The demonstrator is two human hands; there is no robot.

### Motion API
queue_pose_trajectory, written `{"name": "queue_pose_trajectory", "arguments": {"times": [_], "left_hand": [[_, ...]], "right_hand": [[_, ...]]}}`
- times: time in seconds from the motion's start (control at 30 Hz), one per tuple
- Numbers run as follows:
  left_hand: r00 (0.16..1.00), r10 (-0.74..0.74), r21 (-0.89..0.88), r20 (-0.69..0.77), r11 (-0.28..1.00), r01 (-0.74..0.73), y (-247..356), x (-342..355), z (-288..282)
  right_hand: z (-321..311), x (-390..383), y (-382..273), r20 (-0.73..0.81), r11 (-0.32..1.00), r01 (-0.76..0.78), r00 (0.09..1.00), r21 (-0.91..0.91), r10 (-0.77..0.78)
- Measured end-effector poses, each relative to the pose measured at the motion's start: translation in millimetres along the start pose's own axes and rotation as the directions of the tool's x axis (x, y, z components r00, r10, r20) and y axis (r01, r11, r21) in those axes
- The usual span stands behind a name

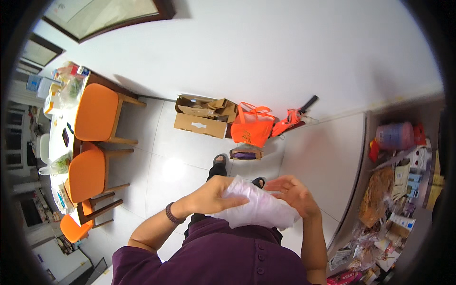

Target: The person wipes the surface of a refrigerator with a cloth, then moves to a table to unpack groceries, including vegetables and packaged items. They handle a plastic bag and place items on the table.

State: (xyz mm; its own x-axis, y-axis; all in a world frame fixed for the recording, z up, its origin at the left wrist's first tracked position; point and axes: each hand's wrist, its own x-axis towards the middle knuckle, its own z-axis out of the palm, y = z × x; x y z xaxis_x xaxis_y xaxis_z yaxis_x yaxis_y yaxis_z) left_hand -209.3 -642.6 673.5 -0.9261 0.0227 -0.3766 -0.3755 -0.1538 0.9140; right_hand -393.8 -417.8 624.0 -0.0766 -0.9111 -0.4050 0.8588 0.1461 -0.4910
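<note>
A crumpled, whitish translucent plastic bag [256,209] is in front of my purple shirt at waist height. My left hand [213,195] grips its left end, thumb across the near side and fingers behind it. My right hand [295,195] is at the bag's right end with loosely bent, parted fingers. I cannot tell whether its fingertips touch the plastic. What the bag contains, if anything, does not show clearly through it.
Orange chairs [97,113] line a cluttered white table [56,137] at left. By the wall stand an open cardboard box [199,124], an orange tote bag [251,129] and a folded umbrella [287,122]. Shelving [370,175] full of packages curves along the right.
</note>
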Motion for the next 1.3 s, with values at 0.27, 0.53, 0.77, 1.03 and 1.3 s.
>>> {"name": "queue_pose_trajectory", "arguments": {"times": [0.27, 0.53, 0.77, 1.03, 1.3], "left_hand": [[0.974, -0.180, -0.431, -0.137, 0.896, 0.105, -68.4, 4.4, -92.5], [0.800, -0.379, -0.596, -0.465, 0.802, 0.034, -182.4, 35.0, -118.9], [0.672, -0.474, -0.583, -0.569, 0.809, 0.077, -277.5, 51.6, -81.0], [0.532, -0.536, -0.456, -0.655, 0.842, 0.287, -352.4, 58.9, -15.7], [0.627, -0.343, -0.216, -0.700, 0.938, 0.272, -371.6, 102.5, -23.8]], "right_hand": [[81.3, 95.5, 14.2, -0.072, 0.475, -0.068, 0.997, -0.877, 0.011], [-34.0, 163.0, 49.0, -0.330, 0.187, -0.283, 0.893, -0.941, -0.307], [-147.6, 219.3, 35.6, -0.223, -0.128, -0.332, 0.828, -0.935, -0.515], [-143.5, 301.0, 33.0, -0.045, -0.298, -0.229, 0.854, -0.927, -0.518], [-220.0, 329.8, 13.5, -0.089, -0.617, -0.351, 0.906, -0.705, -0.413]]}}
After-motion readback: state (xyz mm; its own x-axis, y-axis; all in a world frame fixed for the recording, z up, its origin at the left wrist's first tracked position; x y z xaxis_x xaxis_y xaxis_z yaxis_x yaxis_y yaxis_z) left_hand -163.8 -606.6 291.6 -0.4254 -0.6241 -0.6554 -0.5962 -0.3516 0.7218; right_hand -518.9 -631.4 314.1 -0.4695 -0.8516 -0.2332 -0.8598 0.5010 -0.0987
